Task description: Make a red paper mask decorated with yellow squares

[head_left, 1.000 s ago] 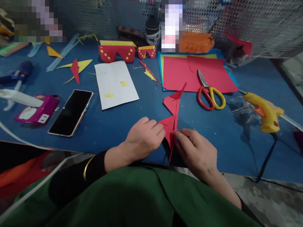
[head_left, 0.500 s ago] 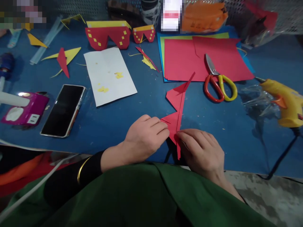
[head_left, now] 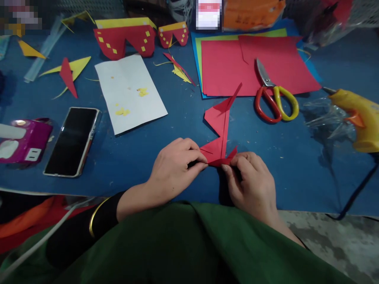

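Observation:
A cut piece of red paper (head_left: pixel 218 122) with pointed, folded edges lies on the blue table near its front. My left hand (head_left: pixel 176 167) pinches its lower left edge between thumb and fingers. The near end of the paper is folded up, and my right hand (head_left: pixel 251 181) grips the tip of that folded end. Beyond the paper rest scissors (head_left: pixel 268 88) with one red and one yellow handle. They lie partly on a stack of red card sheets (head_left: pixel 227 67), with green and blue sheets showing underneath.
At left are a phone (head_left: pixel 72 142), a purple box-like device (head_left: pixel 26 142) and a white sheet (head_left: pixel 133 96) bearing yellow scraps. Two red-and-yellow paper masks (head_left: pixel 124 39) stand behind. A yellow glue gun (head_left: pixel 359 114) with its cord lies at right, near crumpled clear plastic.
The near end of the red paper, which pointed down toward me, is now folded up and across. My right hand has moved slightly up with it; my left thumb now pinches the edge.

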Tool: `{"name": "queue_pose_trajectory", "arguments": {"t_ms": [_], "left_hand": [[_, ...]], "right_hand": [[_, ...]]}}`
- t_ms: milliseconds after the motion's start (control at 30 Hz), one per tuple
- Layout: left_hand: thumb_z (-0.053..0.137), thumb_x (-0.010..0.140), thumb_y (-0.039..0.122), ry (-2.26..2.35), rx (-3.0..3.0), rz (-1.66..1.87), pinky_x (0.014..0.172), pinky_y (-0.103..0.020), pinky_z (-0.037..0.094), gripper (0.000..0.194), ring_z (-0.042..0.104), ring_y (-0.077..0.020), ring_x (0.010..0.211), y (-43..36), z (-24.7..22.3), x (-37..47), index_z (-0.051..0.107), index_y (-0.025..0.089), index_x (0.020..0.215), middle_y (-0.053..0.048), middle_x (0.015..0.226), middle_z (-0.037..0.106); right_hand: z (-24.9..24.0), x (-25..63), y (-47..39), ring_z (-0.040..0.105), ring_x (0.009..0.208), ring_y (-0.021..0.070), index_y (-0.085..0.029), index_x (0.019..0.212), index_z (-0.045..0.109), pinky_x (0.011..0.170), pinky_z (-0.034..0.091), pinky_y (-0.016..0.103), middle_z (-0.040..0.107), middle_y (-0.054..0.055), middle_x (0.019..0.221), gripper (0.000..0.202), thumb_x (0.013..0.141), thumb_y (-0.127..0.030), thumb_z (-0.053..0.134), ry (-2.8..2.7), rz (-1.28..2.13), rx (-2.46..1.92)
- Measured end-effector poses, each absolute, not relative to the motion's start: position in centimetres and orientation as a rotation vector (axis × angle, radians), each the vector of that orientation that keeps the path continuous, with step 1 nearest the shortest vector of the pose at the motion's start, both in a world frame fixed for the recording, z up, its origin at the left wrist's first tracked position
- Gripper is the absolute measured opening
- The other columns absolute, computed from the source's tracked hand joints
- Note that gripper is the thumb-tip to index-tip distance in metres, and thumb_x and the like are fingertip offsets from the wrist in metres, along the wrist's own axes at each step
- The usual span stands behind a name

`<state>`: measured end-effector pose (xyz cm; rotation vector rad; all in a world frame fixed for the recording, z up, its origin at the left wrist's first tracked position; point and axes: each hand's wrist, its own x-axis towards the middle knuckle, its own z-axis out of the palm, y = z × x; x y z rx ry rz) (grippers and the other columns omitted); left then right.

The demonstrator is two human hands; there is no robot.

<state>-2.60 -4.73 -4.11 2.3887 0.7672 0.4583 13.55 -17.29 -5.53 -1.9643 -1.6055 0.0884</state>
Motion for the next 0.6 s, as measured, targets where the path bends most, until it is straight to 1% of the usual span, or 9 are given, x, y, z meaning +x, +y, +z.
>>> {"name": "queue_pose_trajectory", "arguments": {"t_ms": [200,400,600], "left_hand": [[0.072,0.087,0.020,0.790,2.385,0.420,0.072,-0.032,0.044,0.006,0.058,-0.0174,0.083,-4.80,-3.86,-2.31,0.074,0.020,0.081,-0.001,0.089,0.069],[0.069,0.090,0.025,0.837,2.365,0.397,0.072,-0.033,0.043,0.014,0.057,-0.0177,0.082,-4.95,-3.93,-2.10,0.072,0.020,0.077,-0.001,0.088,0.068],[0.068,0.088,0.021,0.851,2.429,0.444,0.068,-0.032,0.043,0.014,0.057,-0.0178,0.080,-5.18,-4.03,-1.88,0.069,0.020,0.075,-0.002,0.085,0.068]], "right_hand": [[-5.45,13.34,-17.29,0.060,0.079,0.0193,-0.019,0.084,0.058,0.068,0.047,0.035,0.062,0.006,0.087,0.011,0.094,-0.025,0.060,-1.541,0.085,-1.994],[-5.48,13.45,-17.35,0.063,0.082,0.0193,-0.021,0.085,0.062,0.068,0.045,0.035,0.063,0.005,0.089,0.010,0.093,-0.027,0.062,-1.515,0.094,-1.994],[-5.72,13.35,-17.36,0.063,0.083,0.0187,-0.022,0.084,0.061,0.070,0.044,0.035,0.064,0.004,0.088,0.011,0.094,-0.027,0.063,-1.483,0.121,-1.982]]}}
